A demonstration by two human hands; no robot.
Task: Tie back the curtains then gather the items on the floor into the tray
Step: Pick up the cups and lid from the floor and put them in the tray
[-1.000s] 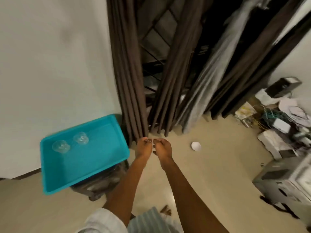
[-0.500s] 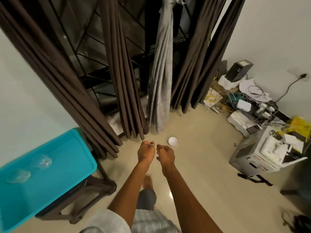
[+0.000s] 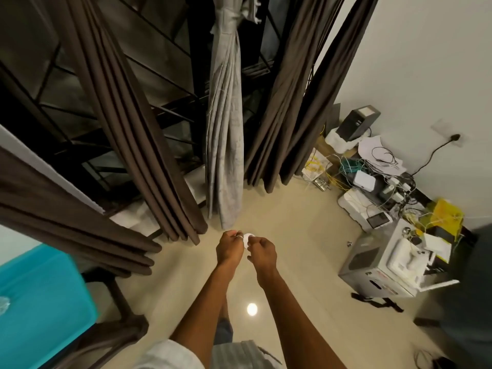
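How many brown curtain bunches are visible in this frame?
4. One brown curtain bunch at far left above the turquoise tray, one left of the grey tied curtain, two right of it. Others may lie outside the frame.

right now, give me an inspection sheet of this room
surface: beige floor, glossy, one light reflection
job's things: grey curtain bunched and tied; brown curtains hang gathered; teal tray on a stool at left; small white item on the floor between the hands
clutter: printer, boxes, papers by the right wall
hands: left hand, right hand, both loosely curled, empty
cables: tangled wires, one plugged into the wall
surroundings: white walls
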